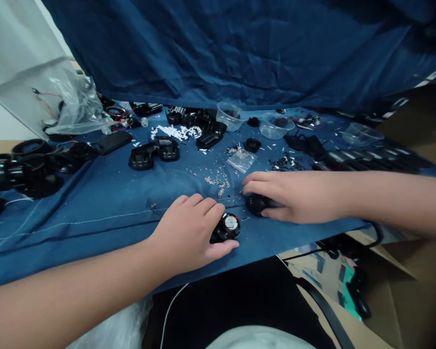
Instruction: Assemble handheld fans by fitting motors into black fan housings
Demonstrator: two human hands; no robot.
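Observation:
My left hand point(192, 232) is wrapped round a round black part point(228, 227) with a pale disc and a bit of red wire on its face, near the front edge of the blue cloth. To its right, my right hand point(281, 194) grips a dark rounded object point(256, 203) from above, thumb on the near side. The two held pieces are apart. Beyond them lie small scattered screws point(218, 182) and a small clear bag point(241, 160) of screws.
Black housings point(154, 152) and white bits point(176, 132) lie farther back. Clear tubs point(277, 126) stand by the hanging blue cloth point(203, 53). Black round parts point(32, 169) crowd the left, and a row of dark pieces point(370, 157) lies right.

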